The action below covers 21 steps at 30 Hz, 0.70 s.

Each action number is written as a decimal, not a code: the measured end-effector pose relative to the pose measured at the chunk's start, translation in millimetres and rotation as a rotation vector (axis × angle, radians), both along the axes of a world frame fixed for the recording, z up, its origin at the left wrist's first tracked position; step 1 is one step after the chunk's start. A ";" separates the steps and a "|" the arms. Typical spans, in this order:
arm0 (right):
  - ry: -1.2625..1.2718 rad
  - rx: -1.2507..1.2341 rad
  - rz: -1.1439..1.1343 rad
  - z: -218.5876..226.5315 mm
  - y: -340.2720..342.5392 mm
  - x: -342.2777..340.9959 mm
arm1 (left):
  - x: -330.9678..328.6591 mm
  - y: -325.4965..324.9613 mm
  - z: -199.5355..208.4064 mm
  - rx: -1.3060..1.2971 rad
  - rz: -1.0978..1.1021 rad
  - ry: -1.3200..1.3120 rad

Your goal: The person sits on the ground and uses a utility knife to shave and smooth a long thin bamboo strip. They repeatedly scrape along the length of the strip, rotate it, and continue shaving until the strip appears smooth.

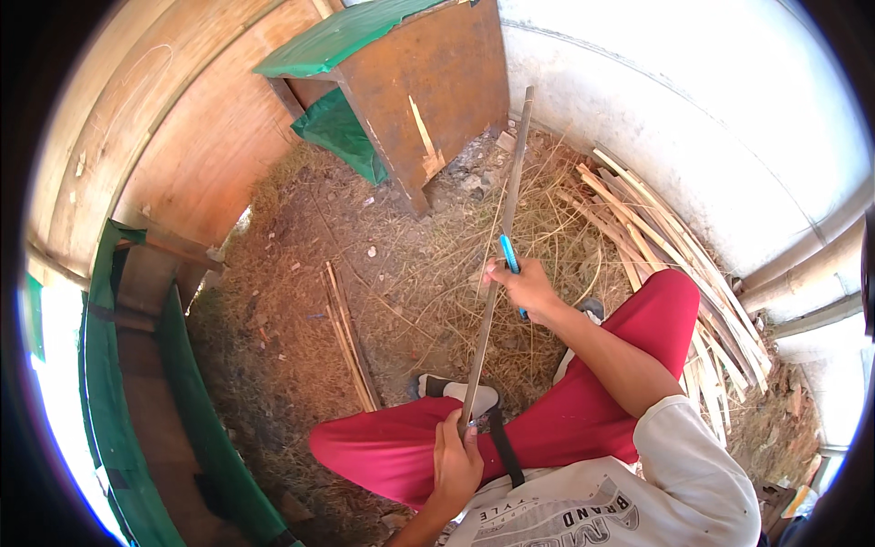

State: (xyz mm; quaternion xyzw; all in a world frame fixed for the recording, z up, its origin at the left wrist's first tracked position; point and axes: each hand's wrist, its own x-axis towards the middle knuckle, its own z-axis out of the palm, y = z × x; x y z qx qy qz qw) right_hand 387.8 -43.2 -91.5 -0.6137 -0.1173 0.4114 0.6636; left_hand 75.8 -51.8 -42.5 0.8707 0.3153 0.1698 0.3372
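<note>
Two hands work one long bamboo strip (497,273) over the straw-strewn ground: nearer and leftward, the left hand (454,460) grips its lower end; farther right, the right hand (524,287) presses a blue-handled knife (510,257) against it

Near end of bamboo strip (497,264) hidden inside left hand (453,460). Blue knife (510,260): handle mostly covered by right hand (527,287), blade edge too small to tell. Shoe (448,390) beyond left hand partly hidden behind knee.
</note>
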 end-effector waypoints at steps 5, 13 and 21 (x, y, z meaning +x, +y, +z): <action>-0.042 -0.001 0.038 9.5 -2.3 5.4 | 0.1 12.0 -9.8 -0.439 0.054 0.121; -0.952 -0.170 0.168 13.0 -37.3 -24.2 | 18.5 20.5 -11.3 -1.033 0.249 -0.082; -1.246 -0.271 0.280 6.4 -37.7 -23.8 | 23.0 21.1 8.7 -1.204 0.355 -0.052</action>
